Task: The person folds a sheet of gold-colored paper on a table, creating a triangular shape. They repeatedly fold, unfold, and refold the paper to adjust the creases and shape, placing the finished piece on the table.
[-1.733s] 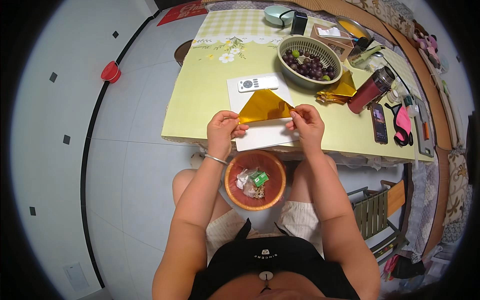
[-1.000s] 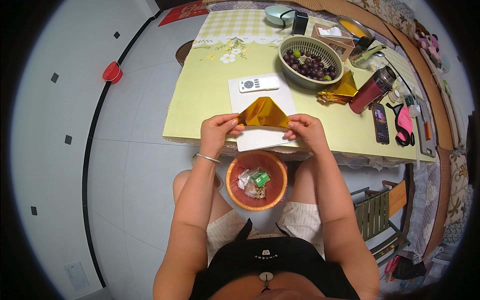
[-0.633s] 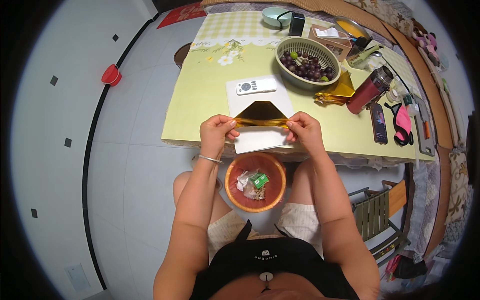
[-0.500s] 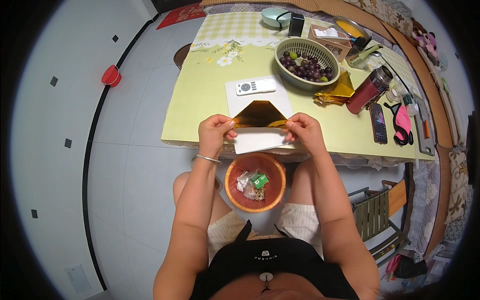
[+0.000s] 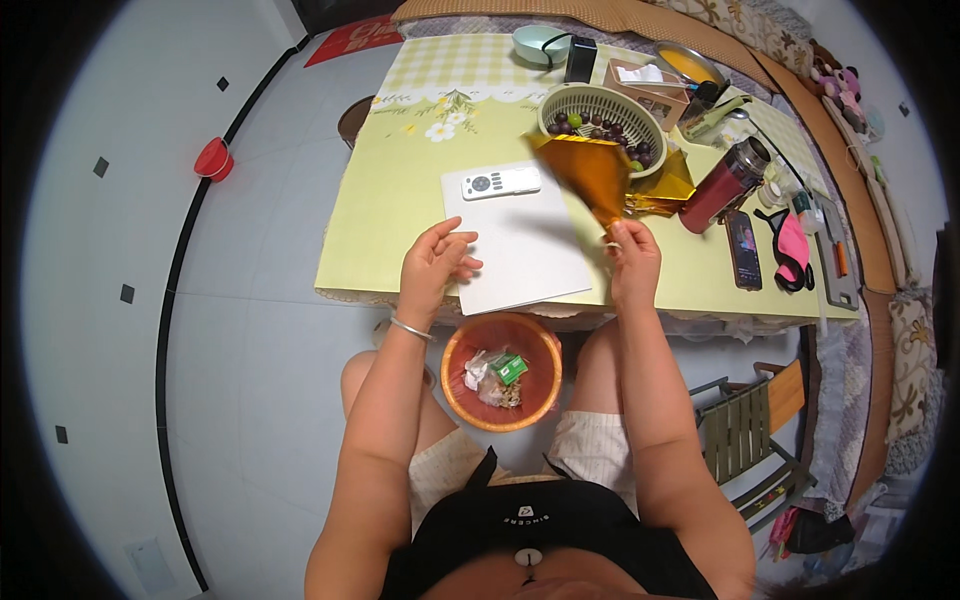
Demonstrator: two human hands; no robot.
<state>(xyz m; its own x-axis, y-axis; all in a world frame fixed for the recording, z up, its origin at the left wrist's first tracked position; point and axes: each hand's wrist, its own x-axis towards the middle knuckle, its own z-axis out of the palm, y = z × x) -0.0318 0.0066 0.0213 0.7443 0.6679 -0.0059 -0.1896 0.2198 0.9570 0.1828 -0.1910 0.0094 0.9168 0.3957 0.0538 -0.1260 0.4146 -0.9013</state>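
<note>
My left hand [image 5: 437,262] has let go and now rests loosely open on the white sheet [image 5: 520,245] on the counter [image 5: 390,200]. Right of that sheet, my right hand [image 5: 632,262] has lifted the folded gold paper [image 5: 592,178], pinched by its tip, so the folding is paused. Its creases are blurred.

Both bare forearms are extended forward from the lower edge, elbows bent and set apart over the knees. The left hand [image 5: 437,262] is held loosely open, fingers curled and slightly spread, palm turned inward toward the body's midline; a thin silver bangle is worn at that wrist. The right hand [image 5: 634,262] is raised a little higher, wrist cocked upward, with thumb and fingertips pinched together at the top and the remaining fingers tucked in.
</note>
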